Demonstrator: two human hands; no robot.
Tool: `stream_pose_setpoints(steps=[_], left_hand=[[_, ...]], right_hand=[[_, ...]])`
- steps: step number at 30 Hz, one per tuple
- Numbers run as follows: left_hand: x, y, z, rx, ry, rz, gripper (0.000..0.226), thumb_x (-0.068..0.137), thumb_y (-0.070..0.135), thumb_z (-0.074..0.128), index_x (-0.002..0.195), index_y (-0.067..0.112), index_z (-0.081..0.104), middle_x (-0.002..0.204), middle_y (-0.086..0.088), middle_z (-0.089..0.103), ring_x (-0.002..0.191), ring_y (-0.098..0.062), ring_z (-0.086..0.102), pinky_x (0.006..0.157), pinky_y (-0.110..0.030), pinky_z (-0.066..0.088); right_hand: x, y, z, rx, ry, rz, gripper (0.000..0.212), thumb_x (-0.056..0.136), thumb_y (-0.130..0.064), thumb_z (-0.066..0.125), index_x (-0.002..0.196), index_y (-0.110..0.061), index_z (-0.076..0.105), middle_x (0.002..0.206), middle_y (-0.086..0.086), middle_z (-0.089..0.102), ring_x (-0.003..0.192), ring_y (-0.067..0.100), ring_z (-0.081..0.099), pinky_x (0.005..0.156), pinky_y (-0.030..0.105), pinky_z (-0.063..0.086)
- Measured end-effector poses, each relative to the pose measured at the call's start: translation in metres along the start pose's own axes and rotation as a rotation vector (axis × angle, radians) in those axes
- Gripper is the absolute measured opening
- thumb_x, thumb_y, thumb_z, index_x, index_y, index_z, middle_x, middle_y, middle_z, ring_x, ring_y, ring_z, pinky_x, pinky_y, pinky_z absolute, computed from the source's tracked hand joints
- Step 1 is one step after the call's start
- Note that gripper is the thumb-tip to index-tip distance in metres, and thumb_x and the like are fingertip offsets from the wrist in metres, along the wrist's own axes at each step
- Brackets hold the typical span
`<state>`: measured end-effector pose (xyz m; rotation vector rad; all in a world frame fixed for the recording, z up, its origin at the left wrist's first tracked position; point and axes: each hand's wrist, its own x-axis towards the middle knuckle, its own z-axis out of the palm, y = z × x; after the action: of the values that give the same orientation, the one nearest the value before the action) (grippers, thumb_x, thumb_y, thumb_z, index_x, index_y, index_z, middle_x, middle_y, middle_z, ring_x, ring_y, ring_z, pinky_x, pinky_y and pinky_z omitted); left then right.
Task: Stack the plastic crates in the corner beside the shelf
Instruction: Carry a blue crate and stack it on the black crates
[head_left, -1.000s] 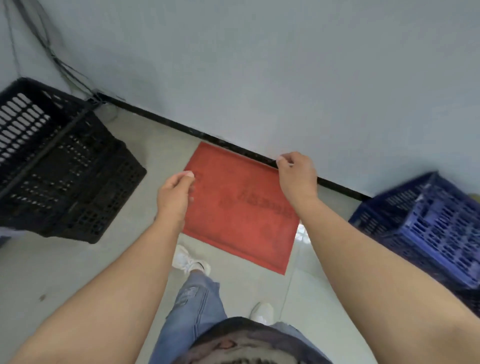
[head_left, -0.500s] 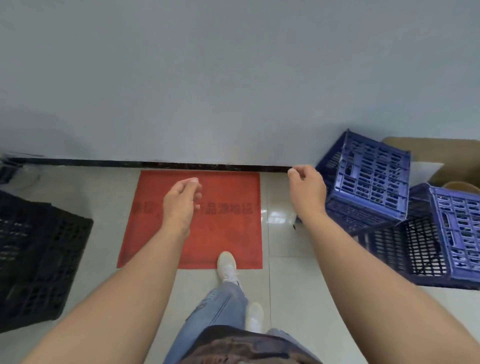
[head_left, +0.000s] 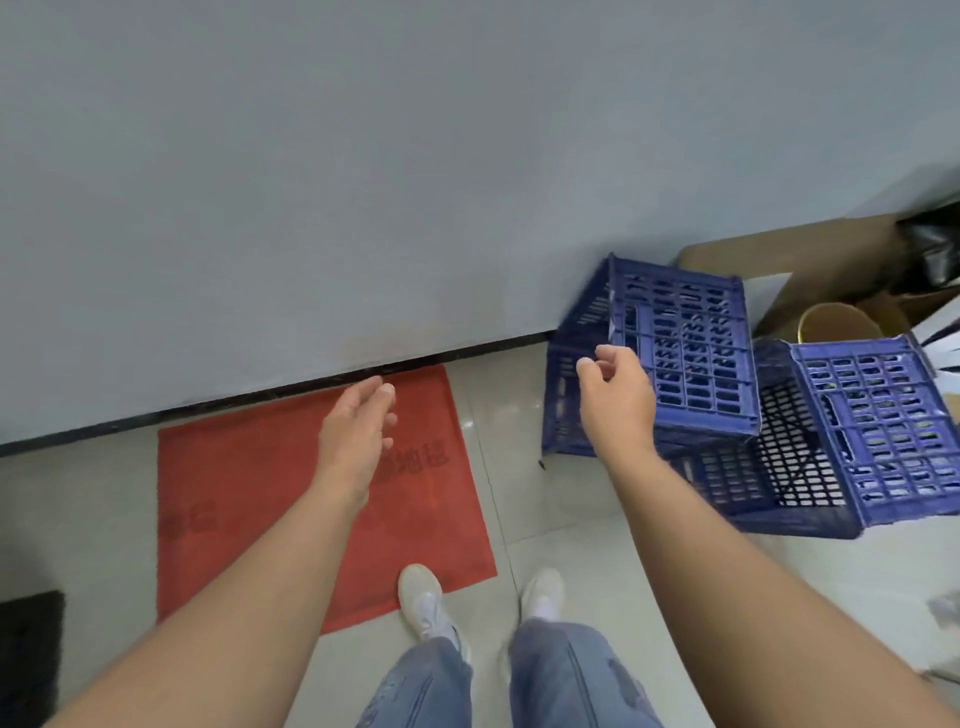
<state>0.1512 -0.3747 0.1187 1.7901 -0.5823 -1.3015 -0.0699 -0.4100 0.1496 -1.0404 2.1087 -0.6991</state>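
Observation:
A blue plastic crate (head_left: 691, 358) lies tipped on its side against the wall at the right. Behind it a second blue crate (head_left: 878, 431) rests tilted on a dark blue crate (head_left: 769, 483) lying on the floor. My right hand (head_left: 615, 397) hovers in front of the near blue crate's left edge, fingers loosely curled, holding nothing. My left hand (head_left: 358, 431) is stretched out over the red mat, fingers apart and empty. A black crate (head_left: 26, 654) shows only as a corner at the bottom left.
A red floor mat (head_left: 249, 493) lies against the black skirting of the grey wall (head_left: 363, 182). Cardboard boxes (head_left: 810, 260) and a cardboard tube (head_left: 836, 322) stand behind the blue crates. My feet in white shoes (head_left: 423, 603) stand at the mat's edge.
The view has swung right: the black crate has slid almost out of sight and the blue crates have come closer. Both empty hands have moved toward the blue crates.

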Motion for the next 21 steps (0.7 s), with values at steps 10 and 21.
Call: stream_pose_setpoints(steps=[10, 21], left_hand=[[0.088, -0.048, 0.093, 0.132, -0.062, -0.038, 0.02, 0.093, 0.025, 0.053, 0.113, 0.03, 0.056, 0.111, -0.001, 0.064, 0.089, -0.012, 0.06, 0.081, -0.034, 0.048], [0.148, -0.107, 0.19, 0.118, -0.101, -0.119, 0.025, 0.092, 0.024, 0.055, 0.117, 0.026, 0.059, 0.1, 0.004, 0.065, 0.092, -0.014, 0.061, 0.077, -0.03, 0.047]], right_hand=[[0.135, 0.063, 0.005, -0.131, 0.006, 0.09, 0.041, 0.095, -0.032, 0.046, 0.133, -0.017, 0.047, 0.127, 0.005, 0.057, 0.104, 0.023, 0.056, 0.087, 0.039, 0.046], [0.243, 0.108, 0.044, -0.249, -0.082, 0.066, 0.058, 0.095, -0.028, 0.046, 0.148, -0.017, 0.025, 0.124, 0.012, 0.052, 0.108, 0.029, 0.056, 0.087, 0.043, 0.048]])
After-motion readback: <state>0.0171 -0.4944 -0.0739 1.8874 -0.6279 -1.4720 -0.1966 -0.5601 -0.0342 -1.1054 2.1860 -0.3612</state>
